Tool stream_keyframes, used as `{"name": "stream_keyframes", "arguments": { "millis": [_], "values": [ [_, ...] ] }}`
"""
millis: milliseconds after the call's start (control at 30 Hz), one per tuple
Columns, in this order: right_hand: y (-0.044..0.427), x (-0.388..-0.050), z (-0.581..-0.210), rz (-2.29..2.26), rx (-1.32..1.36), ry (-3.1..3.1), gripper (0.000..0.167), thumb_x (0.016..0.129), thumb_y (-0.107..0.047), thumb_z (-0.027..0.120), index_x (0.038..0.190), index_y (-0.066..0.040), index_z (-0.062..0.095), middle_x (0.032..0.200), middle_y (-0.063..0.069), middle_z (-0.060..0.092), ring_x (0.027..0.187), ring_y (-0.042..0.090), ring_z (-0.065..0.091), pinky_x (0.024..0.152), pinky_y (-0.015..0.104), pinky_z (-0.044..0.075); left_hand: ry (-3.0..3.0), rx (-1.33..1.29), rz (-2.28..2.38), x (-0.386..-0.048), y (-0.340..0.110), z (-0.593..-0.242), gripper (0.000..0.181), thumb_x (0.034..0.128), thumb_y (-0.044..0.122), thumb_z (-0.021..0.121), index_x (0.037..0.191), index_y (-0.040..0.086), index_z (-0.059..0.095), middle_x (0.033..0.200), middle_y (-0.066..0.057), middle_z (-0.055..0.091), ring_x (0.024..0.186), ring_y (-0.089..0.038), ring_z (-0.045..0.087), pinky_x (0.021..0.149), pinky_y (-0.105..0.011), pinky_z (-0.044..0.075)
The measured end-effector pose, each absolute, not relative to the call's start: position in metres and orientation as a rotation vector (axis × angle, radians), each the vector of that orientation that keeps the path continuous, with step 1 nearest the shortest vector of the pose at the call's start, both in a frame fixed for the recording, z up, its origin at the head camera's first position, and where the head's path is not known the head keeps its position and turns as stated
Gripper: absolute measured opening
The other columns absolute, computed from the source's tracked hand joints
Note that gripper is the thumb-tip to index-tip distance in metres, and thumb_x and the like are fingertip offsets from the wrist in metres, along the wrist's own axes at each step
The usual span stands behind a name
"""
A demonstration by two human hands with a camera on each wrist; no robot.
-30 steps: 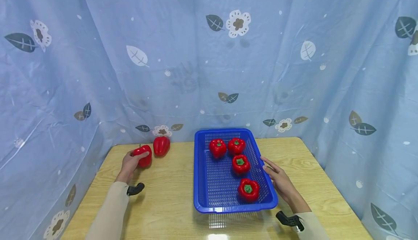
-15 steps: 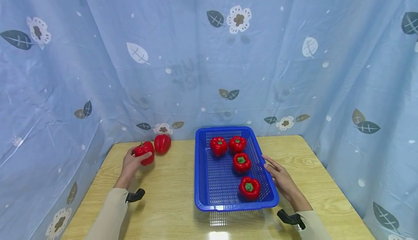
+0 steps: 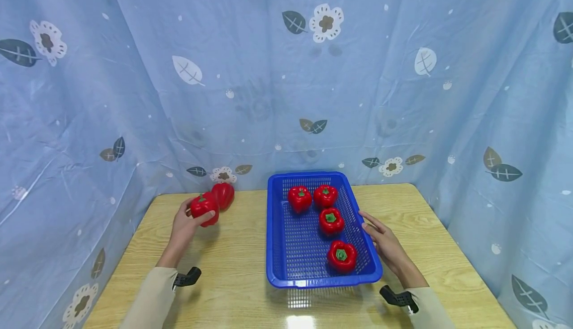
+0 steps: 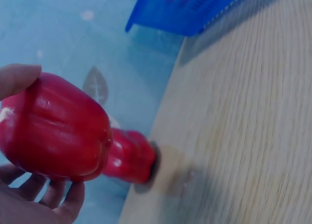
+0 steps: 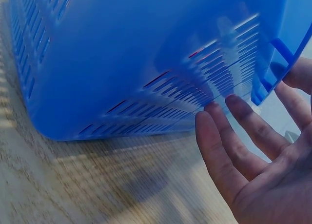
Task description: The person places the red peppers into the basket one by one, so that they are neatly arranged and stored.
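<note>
My left hand [image 3: 182, 229] grips a red bell pepper [image 3: 206, 209] with a green stem, thumb on one side and fingers on the other. In the left wrist view the held pepper [image 4: 56, 129] hangs above the table. Just behind it stands another red bell pepper [image 3: 223, 195], partly hidden. My right hand [image 3: 387, 245] holds the right rim of a blue plastic basket [image 3: 278, 283]. Seen from the right wrist, its fingers [image 5: 253, 129] lie against the slotted outer wall. Inside the basket are several red bell peppers [image 3: 331, 221], mostly toward its right and back.
The wooden table [image 3: 237, 254] carries the basket right of its middle. Bare tabletop lies between the left hand and the basket. A blue patterned curtain [image 3: 250, 80] hangs behind and at both sides.
The left hand has lifted its pepper slightly and carried it right, so that it now overlaps the pepper behind. The right hand stays at the basket rim.
</note>
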State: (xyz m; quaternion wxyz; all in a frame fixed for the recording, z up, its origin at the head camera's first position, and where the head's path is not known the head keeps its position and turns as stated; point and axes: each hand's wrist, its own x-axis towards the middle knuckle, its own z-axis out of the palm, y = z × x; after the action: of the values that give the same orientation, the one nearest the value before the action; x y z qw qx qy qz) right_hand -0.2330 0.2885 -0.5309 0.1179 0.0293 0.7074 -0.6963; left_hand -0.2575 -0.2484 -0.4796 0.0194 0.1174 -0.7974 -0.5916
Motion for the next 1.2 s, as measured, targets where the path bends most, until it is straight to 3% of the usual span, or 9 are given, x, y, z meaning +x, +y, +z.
{"name": "stream_keyframes", "arguments": {
  "millis": [267, 533, 733, 933, 1200],
  "values": [
    [0.288, -0.233, -0.530, -2.065, 0.035, 2.040, 0.061, 0.101, -0.040, 0.052, 0.155, -0.022, 0.030, 0.121, -0.007, 0.064, 0.103, 0.015, 0.069, 0.085, 0.038, 0.060, -2.497, 0.267, -1.843, -0.247, -0.232, -0.465, 0.092, 0.0832, 0.034, 0.077, 0.154, 0.015, 0.022, 0.153, -0.012, 0.034, 0.137, -0.032, 0.034, 0.097, -0.034, 0.051],
    [0.288, -0.233, -0.530, -2.056, 0.041, 2.050, 0.061, 0.101, -0.041, 0.052, 0.155, -0.023, 0.030, 0.123, -0.007, 0.064, 0.104, 0.016, 0.069, 0.086, 0.039, 0.060, -2.476, 0.184, -1.885, -0.239, -0.214, -0.454, 0.085, 0.0839, 0.030, 0.077, 0.151, 0.015, 0.027, 0.148, -0.010, 0.039, 0.133, -0.028, 0.038, 0.088, -0.022, 0.051],
    [0.288, -0.233, -0.530, -2.061, 0.030, 2.044, 0.061, 0.101, -0.040, 0.052, 0.155, -0.023, 0.030, 0.123, -0.006, 0.064, 0.104, 0.016, 0.069, 0.085, 0.039, 0.060, -2.479, 0.100, -1.896, -0.234, -0.200, -0.446, 0.084, 0.0846, 0.027, 0.076, 0.151, 0.014, 0.027, 0.148, -0.013, 0.039, 0.134, -0.030, 0.040, 0.093, -0.029, 0.052],
    [0.288, -0.233, -0.528, -2.071, 0.022, 2.032, 0.060, 0.101, -0.039, 0.052, 0.155, -0.023, 0.029, 0.121, -0.009, 0.065, 0.103, 0.015, 0.069, 0.085, 0.038, 0.060, -2.491, 0.022, -1.892, -0.234, -0.185, -0.441, 0.081, 0.0823, 0.027, 0.078, 0.149, 0.021, 0.032, 0.147, -0.012, 0.041, 0.132, -0.035, 0.043, 0.094, -0.043, 0.056],
    [0.288, -0.232, -0.528, -2.053, 0.036, 2.045, 0.061, 0.101, -0.040, 0.052, 0.155, -0.024, 0.030, 0.127, -0.003, 0.062, 0.105, 0.016, 0.069, 0.087, 0.039, 0.060, -2.481, -0.094, -1.918, -0.237, -0.164, -0.435, 0.080, 0.0806, 0.026, 0.080, 0.146, 0.019, 0.035, 0.145, -0.014, 0.042, 0.130, -0.038, 0.046, 0.091, -0.045, 0.057]
  ]
}}
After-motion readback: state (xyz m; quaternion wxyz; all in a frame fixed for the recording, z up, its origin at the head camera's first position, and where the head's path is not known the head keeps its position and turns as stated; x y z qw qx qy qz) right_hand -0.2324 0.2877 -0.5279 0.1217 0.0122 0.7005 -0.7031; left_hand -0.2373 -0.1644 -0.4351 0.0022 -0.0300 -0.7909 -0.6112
